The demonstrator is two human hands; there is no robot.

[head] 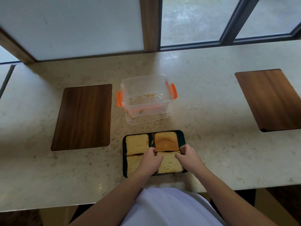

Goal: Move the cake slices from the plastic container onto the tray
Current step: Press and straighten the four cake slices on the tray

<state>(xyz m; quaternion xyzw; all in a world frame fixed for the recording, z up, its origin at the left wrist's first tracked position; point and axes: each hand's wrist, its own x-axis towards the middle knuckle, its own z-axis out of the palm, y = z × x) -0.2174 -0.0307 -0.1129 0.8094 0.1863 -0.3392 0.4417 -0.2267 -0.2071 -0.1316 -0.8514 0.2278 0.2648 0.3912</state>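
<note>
Both hands grip 1 of 4 cake slices on the tray.

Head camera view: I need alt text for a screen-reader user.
Both hands, left and right, grip the near-right cake slice on a dark tray holding four slices. Behind it, the clear plastic container holds only crumbs.

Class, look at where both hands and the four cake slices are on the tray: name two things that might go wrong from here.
1. Both hands, left hand and right hand, pinch the near-right slice; soft cake may crumble or tear, as crumbs in the container suggest.
2. The tray is packed tight, so nudging that slice could squash the darker slice behind it.
</note>
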